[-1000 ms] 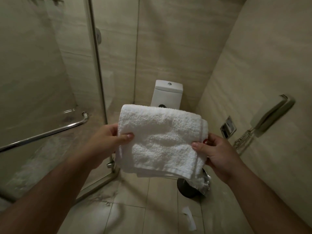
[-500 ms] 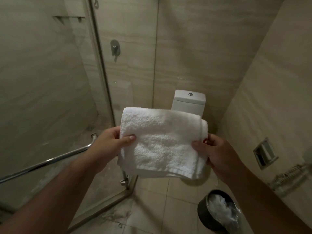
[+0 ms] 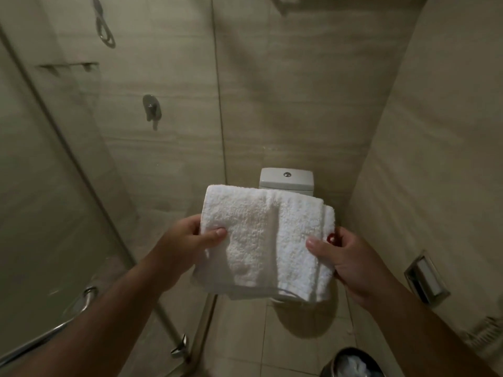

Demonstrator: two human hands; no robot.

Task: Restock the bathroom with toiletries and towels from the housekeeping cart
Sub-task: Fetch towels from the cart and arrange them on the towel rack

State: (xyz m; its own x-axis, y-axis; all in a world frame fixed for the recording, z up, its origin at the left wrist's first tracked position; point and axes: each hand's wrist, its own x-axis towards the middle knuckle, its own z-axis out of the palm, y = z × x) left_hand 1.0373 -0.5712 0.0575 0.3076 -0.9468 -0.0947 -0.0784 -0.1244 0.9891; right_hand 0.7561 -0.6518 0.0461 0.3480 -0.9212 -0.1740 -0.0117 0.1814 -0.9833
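The folded white towel [image 3: 268,240] is hanging in mid-air, near the camera, in front of the toilet cistern [image 3: 285,179]. The left hand [image 3: 185,244] and right hand [image 3: 351,263] are pinching its side edges, thumbs on top. It is probably light, soft, and prone to sagging: support both folded edges.

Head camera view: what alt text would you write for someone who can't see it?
A left hand and a right hand hold a folded white towel by its sides in a dim, beige-tiled bathroom. Behind it is a white toilet cistern, with a glass shower door left and a bin bottom right.
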